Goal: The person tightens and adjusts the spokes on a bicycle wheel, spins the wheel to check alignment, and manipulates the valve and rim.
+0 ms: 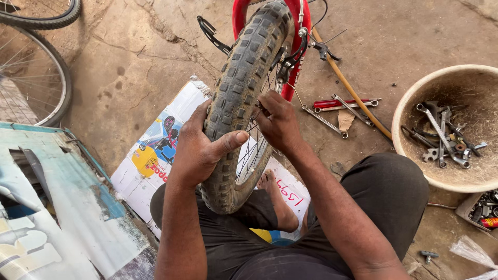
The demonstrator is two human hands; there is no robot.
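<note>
A knobby bicycle tyre [244, 78] on its wheel stands upright between my legs, held in a red frame [303, 21]. My left hand [199, 148] wraps around the tyre's tread, thumb across its top. My right hand [277, 122] reaches into the spokes [254, 150] beside the rim, fingers pinched on a spoke or a small part there; which one is hidden. A brake arm [290, 57] sits just above my right hand. My bare foot [277, 199] rests under the wheel on flattened cardboard [150, 161].
Several spanners [332, 111] and a red-handled tool lie on the concrete right of the wheel. A beige basin [415, 98] holds more spanners. Another bicycle wheel [36, 78] stands at far left, above a worn painted metal sheet [62, 207]. A small parts box [485, 207] sits at right.
</note>
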